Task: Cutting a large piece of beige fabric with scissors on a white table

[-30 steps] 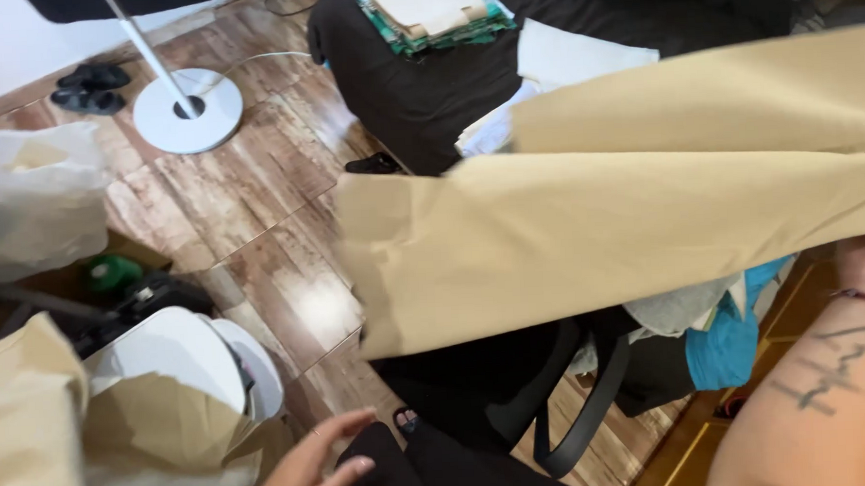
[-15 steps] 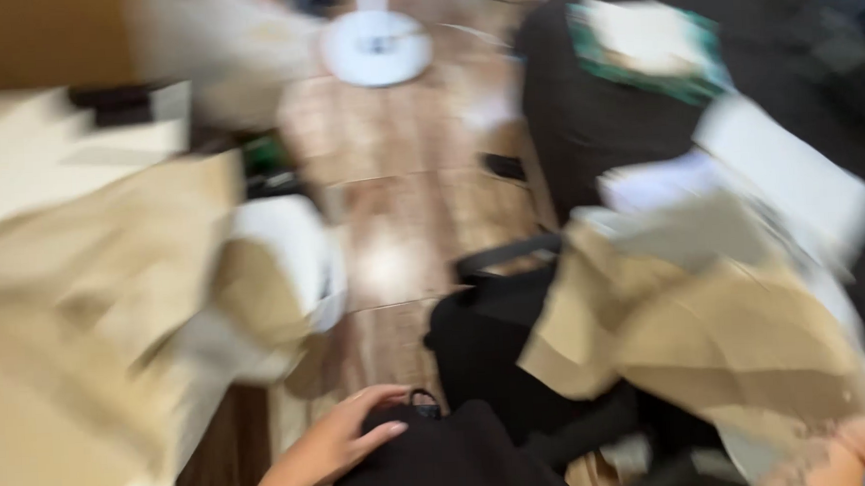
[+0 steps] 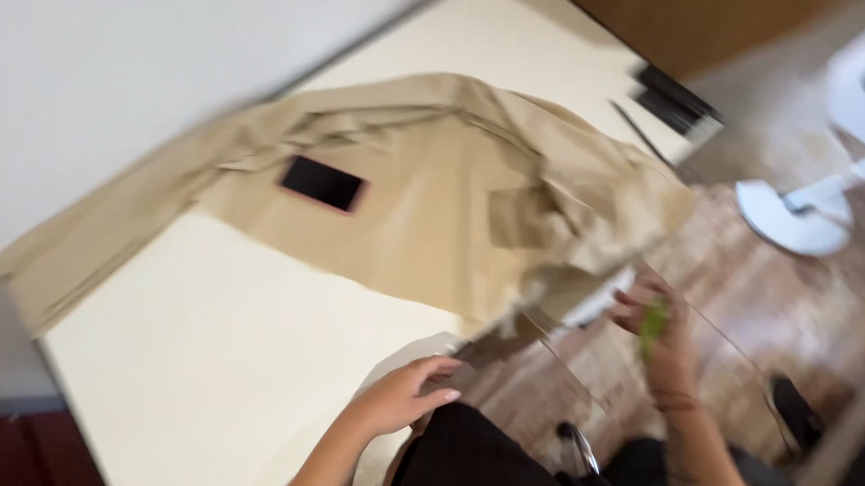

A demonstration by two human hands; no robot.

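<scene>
On cream table (image 3: 215,379), tan cloth (image 3: 431,204) w/ phone (image 3: 322,183); left hand (image 3: 400,395) open; right hand (image 3: 655,326) gripping cloth; wood floor (image 3: 814,304).

The whole picture is smeared, as if the camera moved fast. The light is bright and soft. The cream table (image 3: 215,379) looks pale and a bit washed out. The right hand (image 3: 655,326) is very blurry. The tan cloth (image 3: 470,202) makes a dark shadow under the table's near edge.

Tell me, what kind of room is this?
Probably a room in a home: a cream table against a white wall, tan cloth spread on it, a wood floor and a white fan stand.
</scene>
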